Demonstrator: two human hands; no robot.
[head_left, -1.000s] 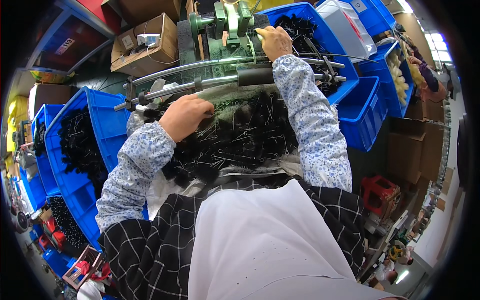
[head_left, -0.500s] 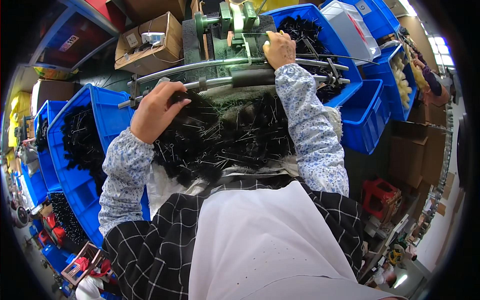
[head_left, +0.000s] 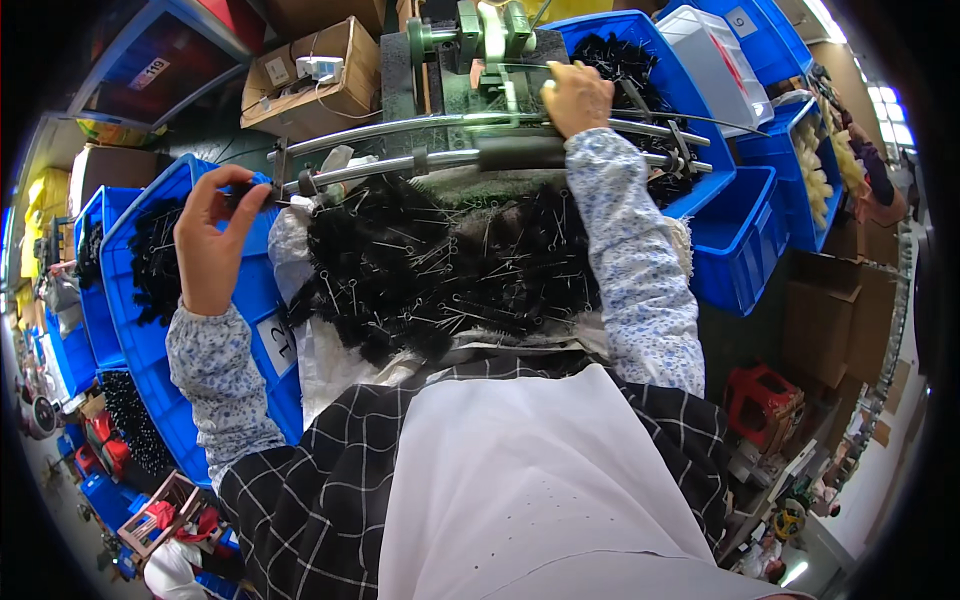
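Nearest the body, a heap of black brushes (head_left: 450,270) with thin wire stems is spread over a white sack (head_left: 320,350) on the lap and the tabletop edge. At ten o'clock from the heap, the left hand (head_left: 210,245) is raised over the rim of a blue bin (head_left: 150,340); its fingers (head_left: 232,188) are pinched together on something small and dark, seemingly a single brush, though this cannot be made out for certain. Beyond the heap, two curved metal rails (head_left: 400,150) cross from nine to three o'clock. At one o'clock, the right hand (head_left: 575,95) is laid on the rails just below the green machine (head_left: 480,40), fingers curled downward; whether anything is clamped there cannot be told.

Several risks may be judged. The pinched piece could slip and be lost beside the bin, since the grip is by fingertips only. The wire stems are tangled, so neighbours could be dragged off the sack when one is pulled. The right hand's fingers lie close to the machine's working parts and could be caught. Farther at two o'clock, more blue bins (head_left: 740,240) are stacked.
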